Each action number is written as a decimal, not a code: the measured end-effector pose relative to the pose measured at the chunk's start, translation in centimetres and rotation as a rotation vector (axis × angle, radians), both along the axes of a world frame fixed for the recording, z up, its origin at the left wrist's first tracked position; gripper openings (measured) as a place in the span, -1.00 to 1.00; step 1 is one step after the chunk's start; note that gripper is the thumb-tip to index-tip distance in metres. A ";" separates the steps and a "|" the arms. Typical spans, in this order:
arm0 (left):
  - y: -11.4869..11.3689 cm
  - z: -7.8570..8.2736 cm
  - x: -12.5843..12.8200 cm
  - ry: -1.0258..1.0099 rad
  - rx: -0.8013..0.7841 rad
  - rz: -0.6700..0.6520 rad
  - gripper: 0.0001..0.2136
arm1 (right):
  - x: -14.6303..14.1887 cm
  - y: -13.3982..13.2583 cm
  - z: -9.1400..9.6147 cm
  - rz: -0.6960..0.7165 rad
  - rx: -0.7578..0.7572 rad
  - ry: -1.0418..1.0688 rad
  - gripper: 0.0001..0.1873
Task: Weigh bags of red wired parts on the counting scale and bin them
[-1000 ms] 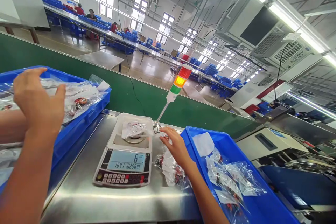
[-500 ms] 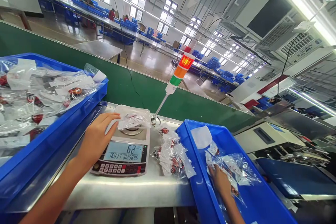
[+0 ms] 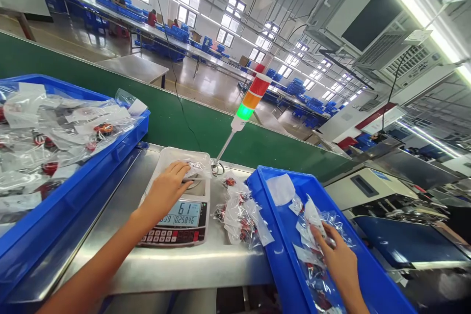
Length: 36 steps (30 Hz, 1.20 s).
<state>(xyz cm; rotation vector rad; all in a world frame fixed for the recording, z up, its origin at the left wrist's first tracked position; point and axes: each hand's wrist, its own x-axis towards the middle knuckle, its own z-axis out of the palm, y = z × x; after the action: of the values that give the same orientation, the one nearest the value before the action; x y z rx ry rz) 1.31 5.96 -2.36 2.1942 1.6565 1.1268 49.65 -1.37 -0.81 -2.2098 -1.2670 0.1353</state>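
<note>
My left hand (image 3: 166, 190) rests on the digital scale (image 3: 180, 216), fingers closed on a clear plastic packet (image 3: 197, 169) lying on the weighing pan. The display reads a number beginning 61. My right hand (image 3: 336, 260) is inside the blue tray (image 3: 275, 235) at the right, fingers pinching a clear packet with a white label (image 3: 312, 214) from the pile there. A small heap of similar packets (image 3: 241, 213) with red parts lies on the steel table between scale and tray.
A large blue tray (image 3: 110, 152) full of packets stands at the left. A red-amber-green signal light (image 3: 250, 103) on a pole rises behind the scale. A green conveyor belt (image 3: 206, 132) runs beyond the steel table (image 3: 191, 265). Other people work at distant benches.
My left hand slid further onto the scale pan over the packet. My right hand rose in the right tray with a packet. The signal light went from red to green.
</note>
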 end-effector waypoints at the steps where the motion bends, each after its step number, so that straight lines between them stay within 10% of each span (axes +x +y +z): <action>1: 0.4 -0.3 0.1 -0.018 -0.008 0.014 -0.70 | -2.0 0.2 0.9 0.049 0.047 0.024 -0.18; 8: 1.6 1.5 -1.1 -0.181 0.050 0.252 -0.75 | -18.2 6.7 4.5 0.704 0.308 0.056 -0.54; 16: -3.6 6.5 -12.4 -0.359 0.222 0.867 -0.59 | -29.8 14.0 3.8 1.179 0.145 -0.156 -0.62; 21: -5.8 7.1 -15.6 -0.118 0.386 0.953 -0.58 | -21.9 15.1 1.2 0.915 0.269 -0.236 -0.67; 29: -3.9 4.2 -7.2 -0.086 0.324 0.519 -0.65 | -0.4 10.1 -6.4 0.055 -0.025 -0.326 -0.34; 36: -2.7 2.0 -3.5 -0.050 0.267 0.312 -0.70 | 5.0 3.2 -12.8 0.064 -0.337 -0.408 -0.49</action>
<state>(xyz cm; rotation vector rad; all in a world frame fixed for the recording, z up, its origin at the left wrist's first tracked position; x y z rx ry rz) -2.22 3.22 -0.32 2.0769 1.9771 1.5509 54.70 1.83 -13.60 -2.5742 -1.6335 -0.0906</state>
